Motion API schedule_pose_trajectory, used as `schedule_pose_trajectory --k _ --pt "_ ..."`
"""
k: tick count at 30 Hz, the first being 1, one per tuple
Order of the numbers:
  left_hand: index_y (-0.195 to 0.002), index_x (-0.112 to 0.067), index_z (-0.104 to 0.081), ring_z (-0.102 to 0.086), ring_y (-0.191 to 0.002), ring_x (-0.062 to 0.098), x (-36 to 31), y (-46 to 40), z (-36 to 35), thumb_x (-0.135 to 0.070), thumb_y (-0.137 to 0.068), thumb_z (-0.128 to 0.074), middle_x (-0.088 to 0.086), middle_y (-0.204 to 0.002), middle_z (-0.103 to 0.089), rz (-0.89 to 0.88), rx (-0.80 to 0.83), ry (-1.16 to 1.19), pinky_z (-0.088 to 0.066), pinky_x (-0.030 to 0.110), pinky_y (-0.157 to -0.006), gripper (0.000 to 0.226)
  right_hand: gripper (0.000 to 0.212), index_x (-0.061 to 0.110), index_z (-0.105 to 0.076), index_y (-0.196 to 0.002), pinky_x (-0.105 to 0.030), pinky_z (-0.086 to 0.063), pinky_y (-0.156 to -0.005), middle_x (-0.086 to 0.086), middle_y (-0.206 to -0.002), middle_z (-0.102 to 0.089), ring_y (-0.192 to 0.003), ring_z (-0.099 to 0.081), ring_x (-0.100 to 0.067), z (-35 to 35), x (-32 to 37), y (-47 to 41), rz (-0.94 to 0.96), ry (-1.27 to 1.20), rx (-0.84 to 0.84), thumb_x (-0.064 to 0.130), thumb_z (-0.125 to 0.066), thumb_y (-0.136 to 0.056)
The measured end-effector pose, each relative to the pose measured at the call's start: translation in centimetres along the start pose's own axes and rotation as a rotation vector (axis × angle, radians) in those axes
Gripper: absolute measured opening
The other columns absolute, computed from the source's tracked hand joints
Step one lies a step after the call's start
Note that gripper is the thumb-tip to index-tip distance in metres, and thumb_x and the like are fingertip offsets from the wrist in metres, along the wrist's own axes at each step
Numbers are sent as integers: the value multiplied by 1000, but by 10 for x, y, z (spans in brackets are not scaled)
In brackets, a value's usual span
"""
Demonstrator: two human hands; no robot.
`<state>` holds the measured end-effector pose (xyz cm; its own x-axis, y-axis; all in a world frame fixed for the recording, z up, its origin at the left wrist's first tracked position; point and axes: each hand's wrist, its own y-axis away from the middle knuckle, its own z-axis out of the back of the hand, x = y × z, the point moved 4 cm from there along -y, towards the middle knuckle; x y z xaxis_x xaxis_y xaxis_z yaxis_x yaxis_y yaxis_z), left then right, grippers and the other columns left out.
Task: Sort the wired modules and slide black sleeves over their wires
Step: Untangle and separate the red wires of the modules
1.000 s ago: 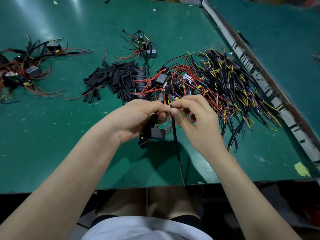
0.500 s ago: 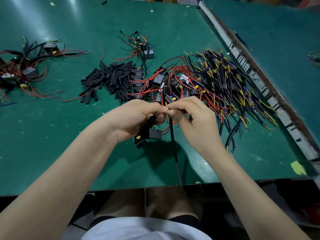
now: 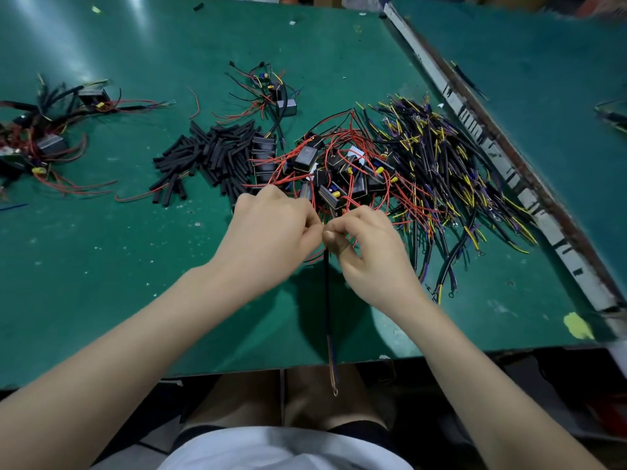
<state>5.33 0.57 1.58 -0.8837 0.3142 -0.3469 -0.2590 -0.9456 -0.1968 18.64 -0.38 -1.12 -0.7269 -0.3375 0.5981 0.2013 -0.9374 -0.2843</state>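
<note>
One green worktop (image 3: 101,266) is filling most of the frame, its matte surface speckled with pale flecks; no writing on anything is legible. At right of centre, a broad tangle of black, yellow and purple wires (image 3: 451,184) is spreading toward the striped edge rail (image 3: 509,171). Just left of it, a heap of boxy black modules (image 3: 339,171) with thin red leads is lying at centre frame, and a pile of short black sleeves (image 3: 210,157) is resting beside that, touching it. A smaller cluster of wired modules (image 3: 44,137) is sitting at the far left edge.

Both hands are meeting just below the module heap. The left hand (image 3: 274,232) is curling its fingers around something hidden beneath it; a second ago black modules were dangling in view under this hand, and now they are out of sight. The right hand (image 3: 369,249) is pinching a long black sleeved wire (image 3: 326,300), which is hanging straight down past the worktop's near edge, a small ring terminal (image 3: 335,391) now showing at its tip.
</note>
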Motion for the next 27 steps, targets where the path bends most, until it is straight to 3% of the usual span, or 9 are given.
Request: schedule_pose_trajectory --k 6,9,13,15,17,19,23,25,27 --pt "-85 -19 -66 -56 -98 23 -3 16 4 -42 -90 -33 -6 -81 -64 -311 -18 -170 -28 36 -79 40 6 24 -68 -92 -44 -32 -100 10 -95 -40 -107 -35 -19 3 -4 -8 -103 24 309 26 -62 -92" --pt "-83 -19 -66 -58 -95 22 -1 18 6 -40 -90 -34 -7 -79 -64 -361 8 -204 -26 35 -79 39 13 32 -63 -82 -35 -32 -102 16 -89 -41 -107 -42 -20 5 -2 -16 -104 8 482 23 -62 -90" --pt "-84 -29 -64 -50 -97 14 5 16 8 -45 -89 -47 -15 -79 -59 -200 50 22 -25 30 -82 24 19 25 -64 -77 -10 -37 -76 10 -78 -54 -84 -48 -9 10 6 -20 -206 -214 683 17 -61 -93" --pt "-77 -40 -58 -50 -88 5 10 15 8 -46 -88 -53 -20 -72 -57 -103 59 197 -32 27 -82 14 20 29 -62 -75 -17 -40 -82 8 -83 -57 -87 -51 -12 13 8 -20 -186 -191 681 23 -59 -94" --pt "-71 -42 -57 -53 -72 -7 18 15 8 -37 -88 -62 -21 -67 -61 -3 94 382 -38 12 -71 19 17 27 -64 -80 -28 -34 -93 2 -92 -58 -101 -49 -21 14 10 -21 -73 -32 603 27 -56 -95" --pt "-71 -36 -65 -53 -59 -9 24 15 6 -29 -86 -65 -18 -66 -66 99 128 591 -38 6 -58 16 18 23 -67 -83 -23 -25 -92 0 -90 -55 -106 -45 -23 14 15 -21 -17 -1 513 24 -54 -96" --pt "-78 -24 -69 -53 -58 -7 26 18 3 -21 -87 -65 -15 -67 -69 205 139 874 -39 5 -56 10 29 43 -53 -71 -37 -34 -101 0 -101 -56 -112 -45 -28 13 16 -21 -86 -101 393 26 -55 -95" --pt "-80 -24 -69 -52 -57 -9 27 19 2 -19 -86 -66 -17 -65 -67 227 130 926 -37 3 -55 9 29 45 -51 -71 -35 -36 -96 1 -103 -56 -110 -47 -27 14 17 -21 -103 -132 331 29 -55 -95" --pt "-79 -24 -69 -50 -57 -8 28 20 0 -17 -85 -67 -17 -65 -66 241 130 960 -36 3 -55 10 27 44 -52 -73 -39 -35 -101 0 -105 -56 -112 -47 -27 13 18 -20 -94 -173 289 29 -55 -96"
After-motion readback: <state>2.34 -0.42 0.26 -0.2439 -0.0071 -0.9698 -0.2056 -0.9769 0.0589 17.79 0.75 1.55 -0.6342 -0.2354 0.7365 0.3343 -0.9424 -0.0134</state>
